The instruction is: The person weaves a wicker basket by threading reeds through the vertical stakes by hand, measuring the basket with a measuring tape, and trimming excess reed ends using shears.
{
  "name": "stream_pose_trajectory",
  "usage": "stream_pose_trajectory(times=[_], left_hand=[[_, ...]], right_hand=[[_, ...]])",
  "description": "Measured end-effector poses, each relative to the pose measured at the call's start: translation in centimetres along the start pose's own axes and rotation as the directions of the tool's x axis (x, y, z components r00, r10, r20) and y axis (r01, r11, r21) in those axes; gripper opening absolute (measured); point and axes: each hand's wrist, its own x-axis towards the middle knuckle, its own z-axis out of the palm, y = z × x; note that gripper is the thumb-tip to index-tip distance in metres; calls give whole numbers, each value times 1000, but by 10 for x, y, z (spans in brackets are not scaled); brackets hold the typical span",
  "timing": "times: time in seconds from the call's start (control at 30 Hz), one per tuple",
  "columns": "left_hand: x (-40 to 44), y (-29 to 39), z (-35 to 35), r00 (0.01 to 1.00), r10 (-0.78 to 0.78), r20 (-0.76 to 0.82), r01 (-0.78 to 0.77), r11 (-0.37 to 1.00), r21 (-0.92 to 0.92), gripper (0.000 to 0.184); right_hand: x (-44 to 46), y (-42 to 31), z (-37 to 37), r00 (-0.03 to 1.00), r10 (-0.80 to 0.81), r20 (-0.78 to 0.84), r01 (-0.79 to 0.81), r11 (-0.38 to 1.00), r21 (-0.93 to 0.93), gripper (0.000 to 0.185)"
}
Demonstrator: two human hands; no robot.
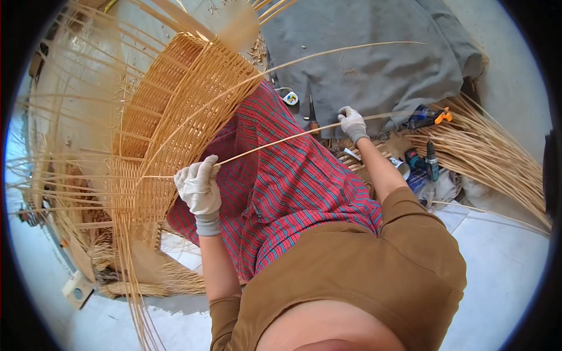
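A large wicker basket [193,93] leans on its side at the left, against the red plaid cloth over my lap, with many long stakes sticking out. My gloved left hand [199,184] is closed on a thin cane strand [272,143] beside the basket's lower edge. That strand runs up to the right, where my gloved right hand [352,123] pinches it farther along. Another long strand [328,54] curves from the basket across the grey cloth.
A grey cloth [363,52] covers the floor ahead, with a white tape measure [290,98] and a pointed tool [312,114] near its edge. Power drills [431,161] and a large bundle of canes [486,152] lie at the right. More canes lie at lower left.
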Motion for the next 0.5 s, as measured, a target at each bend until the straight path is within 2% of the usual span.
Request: stream_pose_trajectory(times=[0.03, 0.07, 0.13, 0.17, 0.2, 0.23, 0.27, 0.3, 0.33, 0.37, 0.4, 0.43, 0.47, 0.5], left_hand=[[-2, -1, 2, 1000, -16, 9, 16, 999, 41, 17], [-3, -1, 3, 1000, -6, 20, 6, 999, 45, 17], [0, 1, 7, 1000, -16, 14, 15, 996, 87, 17], [3, 4, 5, 1000, -11, 15, 10, 997, 80, 17], [4, 7, 5, 999, 5, 40, -8, 997, 74, 17], [7, 8, 4, 997, -59, 46, 55, 996, 71, 21], [10, 8, 4, 992, -118, 52, 115, 991, 69, 25], [8, 5, 10, 990, -136, -31, 137, 990, 36, 35], [6, 5, 17, 992, -123, -16, 123, 992, 41, 35], [4, 8, 22, 975, -211, -71, 214, 976, 41, 39], [4, 12, 23, 940, -306, -154, 316, 947, 50, 43], [9, 19, 20, 963, -236, -129, 249, 964, 98, 46], [15, 27, 15, 970, -200, -136, 224, 956, 189, 49], [13, 27, 15, 966, -222, -131, 234, 968, 86, 59]], right_hand=[[-5, 6, 12, 997, -70, -38, 70, 997, 11, 25], [-11, -1, 15, 998, -59, -35, 60, 998, 22, 25], [-26, -29, 14, 988, -12, 153, 47, 972, -230, 27], [-33, -28, 27, 979, 40, 201, 32, 940, -340, 27], [-43, -33, 29, 933, 185, 309, -60, 926, -373, 33], [-58, -36, 28, 889, 298, 347, -137, 897, -419, 40], [-74, -41, 25, 831, 407, 379, -209, 860, -465, 48], [-83, -41, 26, 725, 584, 365, -329, 759, -562, 77], [-95, -40, 19, 655, 643, 397, -339, 719, -606, 102], [-112, -28, 29, 749, 601, 280, -312, 692, -650, 97], [-121, -5, 51, 818, 540, 198, -291, 686, -667, 103], [-113, 4, 54, 758, 593, 271, -349, 720, -599, 120], [-109, 8, 56, 778, 545, 314, -302, 761, -574, 119], [-106, 27, 75, 760, 555, 339, -295, 759, -581, 115]])
